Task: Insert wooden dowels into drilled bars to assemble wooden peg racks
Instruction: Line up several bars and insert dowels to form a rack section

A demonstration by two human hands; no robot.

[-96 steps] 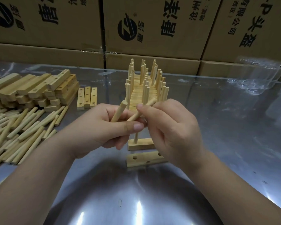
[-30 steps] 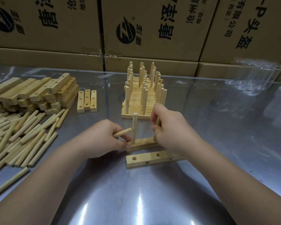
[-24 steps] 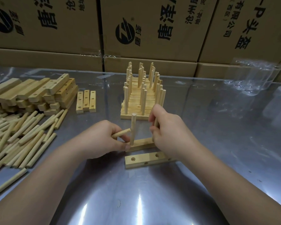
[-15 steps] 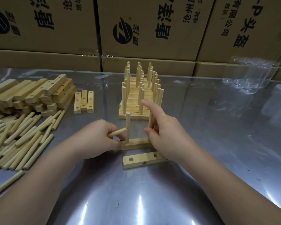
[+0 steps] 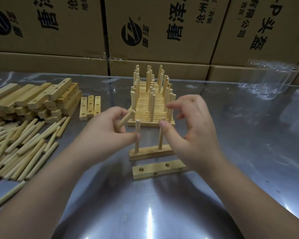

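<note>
Bar (image 5: 150,152) holds two upright dowels (image 5: 137,133); left hand (image 5: 109,133) grips a spare dowel (image 5: 124,121), right hand (image 5: 195,133) has fingers spread, thumb atop one.

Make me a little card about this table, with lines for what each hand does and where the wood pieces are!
left hand: holds a spare round wooden dowel; thumb touches the left upright dowel
right hand: fingers loose, thumb on top of the right upright dowel
bar being built: pale wooden bar, two dowels standing in it
next bar: drilled wooden bar with empty holes, nearer the person
finished racks: stack of wooden peg racks behind the hands
loose dowels: pile of wooden dowels at left on the shiny metal table
</note>
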